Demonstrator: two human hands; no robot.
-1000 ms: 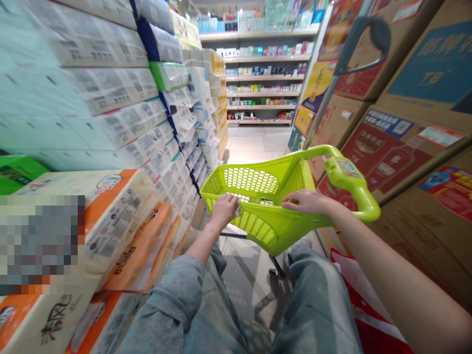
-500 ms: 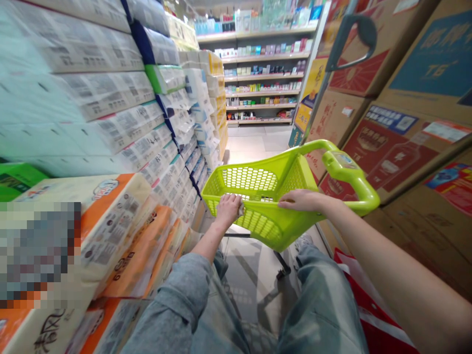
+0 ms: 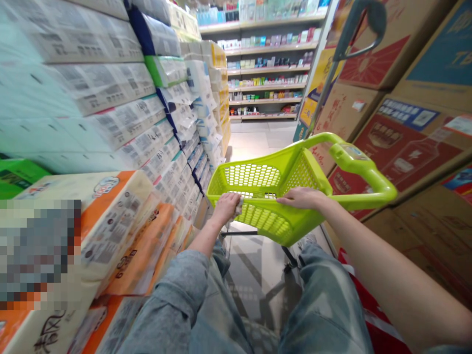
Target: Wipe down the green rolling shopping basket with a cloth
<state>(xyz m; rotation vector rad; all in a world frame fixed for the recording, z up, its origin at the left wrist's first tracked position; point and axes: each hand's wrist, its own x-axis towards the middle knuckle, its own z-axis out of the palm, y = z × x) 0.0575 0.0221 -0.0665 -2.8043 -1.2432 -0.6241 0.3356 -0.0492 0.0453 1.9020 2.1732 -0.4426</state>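
A lime-green shopping cart (image 3: pixel 313 216) stands crosswise before me, its basket to the left and its thick handle to the right. My left hand (image 3: pixel 227 206) is closed over the near rim toward the basket's far left end, with a small whitish thing showing beside the fingers. My right hand (image 3: pixel 300 197) grips the same rim further right, nearer the handle, fingers wrapped over the edge. Both hands touch the cart. Mesh openings show in the basket's sides.
Wrapped paper packs (image 3: pixel 110 88) are stacked on the left, with orange packs (image 3: pixel 140 246) close to my left arm. Red and brown cartons (image 3: pixel 398 147) line the right, beside a grey trolley handle (image 3: pixel 359 29). Stocked shelves (image 3: pixel 273 71) stand ahead. A red bag lies low right.
The cart appears slightly further right and its handle has swung a little outward. Both hands stay on the rim. The view has shifted slightly.
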